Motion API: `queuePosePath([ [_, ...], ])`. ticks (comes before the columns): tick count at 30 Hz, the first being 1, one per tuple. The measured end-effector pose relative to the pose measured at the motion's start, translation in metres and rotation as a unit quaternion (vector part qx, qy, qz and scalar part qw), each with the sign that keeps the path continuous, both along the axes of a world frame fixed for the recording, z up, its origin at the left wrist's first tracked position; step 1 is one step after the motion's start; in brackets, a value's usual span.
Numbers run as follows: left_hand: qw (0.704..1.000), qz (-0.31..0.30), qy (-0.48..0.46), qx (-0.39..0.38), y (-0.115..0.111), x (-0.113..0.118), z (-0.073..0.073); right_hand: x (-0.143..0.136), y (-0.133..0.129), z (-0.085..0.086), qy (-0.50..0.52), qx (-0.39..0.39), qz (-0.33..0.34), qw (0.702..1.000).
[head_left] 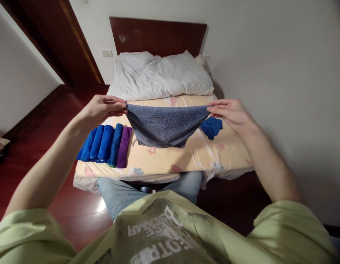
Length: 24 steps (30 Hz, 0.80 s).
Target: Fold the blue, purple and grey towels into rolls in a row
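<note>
A grey-blue towel [165, 124] is stretched between my two hands above the bed, its top edge nearly straight and its lower part hanging down. My left hand [105, 108] pinches the towel's upper left corner. At the upper right corner, the fingers of my right hand [227, 112] are closed on the cloth. Several rolled blue towels [105, 143] lie side by side on the bed below my left hand. A purple rolled towel [124, 147] is at the right end of that row. Below my right hand rests a crumpled blue cloth [212, 127].
The bed [156, 165] has a pale yellow patterned sheet. White bedding [161, 75] is heaped at its far end, before a dark wooden headboard [158, 36]. A wall [282, 73] stands on the right, and a brown door [52, 40] is at the far left.
</note>
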<state>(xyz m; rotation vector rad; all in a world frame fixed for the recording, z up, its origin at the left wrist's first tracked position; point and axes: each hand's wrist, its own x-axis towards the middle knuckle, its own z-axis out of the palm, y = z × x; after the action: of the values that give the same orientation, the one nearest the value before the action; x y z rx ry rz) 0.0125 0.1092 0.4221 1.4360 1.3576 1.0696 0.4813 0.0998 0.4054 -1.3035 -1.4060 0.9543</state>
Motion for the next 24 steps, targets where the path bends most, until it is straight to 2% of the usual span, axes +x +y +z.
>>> queuePosePath([
  [3, 1.0, -0.02, -0.017, -0.011, 0.015, 0.011, -0.009, 0.005, 0.009, -0.007, 0.013, -0.029, -0.004, 0.999],
  [5, 0.999, -0.027, -0.037, -0.013, 0.034, 0.017, -0.022, 0.004, 0.024, -0.02, 0.02, -0.049, -0.011, 0.999],
  [9, 0.997, -0.033, -0.075, -0.006, 0.086, 0.028, -0.055, -0.006, 0.069, -0.051, 0.023, -0.073, -0.038, 0.996],
  [11, 0.997, -0.024, -0.079, 0.005, 0.113, 0.033, -0.066, -0.014, 0.094, -0.061, 0.02, -0.063, -0.055, 0.996],
  [13, 0.996, -0.01, -0.081, 0.031, 0.136, 0.038, -0.069, -0.02, 0.117, -0.064, 0.012, -0.026, -0.061, 0.998],
  [16, 0.99, -0.007, -0.086, 0.108, 0.161, 0.042, -0.063, -0.022, 0.143, -0.057, -0.008, 0.068, -0.045, 0.997],
  [18, 0.983, -0.008, -0.08, 0.164, 0.169, 0.041, -0.059, -0.017, 0.153, -0.053, -0.025, 0.128, -0.035, 0.991],
  [20, 0.976, 0.003, -0.064, 0.208, 0.17, 0.035, -0.063, -0.009, 0.157, -0.056, -0.039, 0.169, -0.034, 0.984],
  [22, 0.972, 0.015, -0.043, 0.23, 0.163, 0.026, -0.082, 0.001, 0.153, -0.074, -0.046, 0.185, -0.037, 0.981],
  [24, 0.974, 0.016, -0.023, 0.224, 0.145, 0.017, -0.118, 0.01, 0.139, -0.11, -0.052, 0.17, -0.038, 0.983],
])
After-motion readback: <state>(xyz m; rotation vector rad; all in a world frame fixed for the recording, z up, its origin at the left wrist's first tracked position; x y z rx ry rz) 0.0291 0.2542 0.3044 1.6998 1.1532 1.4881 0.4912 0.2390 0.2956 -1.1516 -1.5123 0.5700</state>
